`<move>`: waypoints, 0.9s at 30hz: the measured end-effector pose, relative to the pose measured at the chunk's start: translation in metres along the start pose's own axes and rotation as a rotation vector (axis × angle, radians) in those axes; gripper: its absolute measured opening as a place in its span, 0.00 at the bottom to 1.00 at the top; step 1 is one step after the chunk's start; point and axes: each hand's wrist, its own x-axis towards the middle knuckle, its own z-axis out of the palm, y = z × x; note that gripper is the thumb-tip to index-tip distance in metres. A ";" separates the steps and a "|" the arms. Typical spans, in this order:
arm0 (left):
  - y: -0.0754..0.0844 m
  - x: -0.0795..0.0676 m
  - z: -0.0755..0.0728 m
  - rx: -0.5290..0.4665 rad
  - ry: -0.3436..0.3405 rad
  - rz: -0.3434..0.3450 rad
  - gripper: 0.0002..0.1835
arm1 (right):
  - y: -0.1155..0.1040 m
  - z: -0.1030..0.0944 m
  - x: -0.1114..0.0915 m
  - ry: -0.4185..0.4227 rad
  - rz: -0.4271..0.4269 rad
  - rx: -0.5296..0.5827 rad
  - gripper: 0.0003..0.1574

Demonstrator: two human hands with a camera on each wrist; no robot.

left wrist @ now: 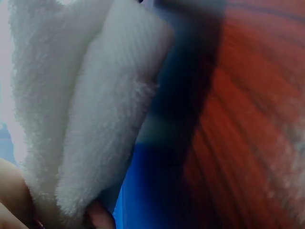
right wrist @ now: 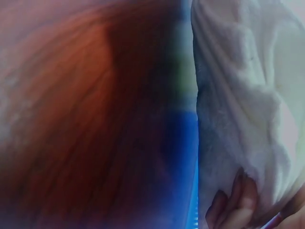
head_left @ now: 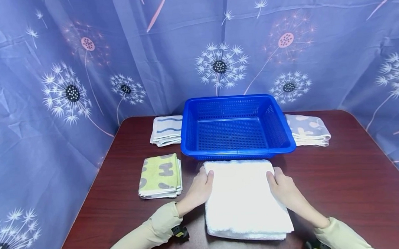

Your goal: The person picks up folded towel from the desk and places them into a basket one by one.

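Observation:
A thick folded white towel [head_left: 244, 200] is held between both hands in front of the blue basket [head_left: 239, 152]. My left hand [head_left: 202, 185] grips its far left corner, thumb on top. At the far right corner my right hand [head_left: 282, 186] pinches it the same way. In the left wrist view the fluffy folded layers of the towel [left wrist: 105, 105] hang over the table, with fingertips [left wrist: 99, 217] at the lower edge. The right wrist view has fingers [right wrist: 238, 202] curled under the towel [right wrist: 252, 95], lifted off the table.
To the left lies a folded green towel with grey shapes [head_left: 159, 176]. Behind it, a white towel with blue stripes [head_left: 167, 129] sits beside the basket. A folded grey patterned towel [head_left: 308, 129] is right of the basket. A patterned blue curtain [head_left: 170, 59] borders the brown table [head_left: 352, 177].

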 end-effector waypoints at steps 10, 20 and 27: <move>0.001 -0.006 -0.007 -0.045 -0.007 0.007 0.31 | -0.009 -0.006 -0.006 -0.025 0.016 0.004 0.38; 0.006 -0.012 -0.013 -0.069 -0.014 0.017 0.32 | -0.015 -0.013 -0.011 -0.002 0.006 -0.005 0.37; 0.010 -0.015 -0.016 -0.088 -0.007 0.035 0.30 | -0.019 -0.017 -0.012 -0.017 0.021 0.003 0.39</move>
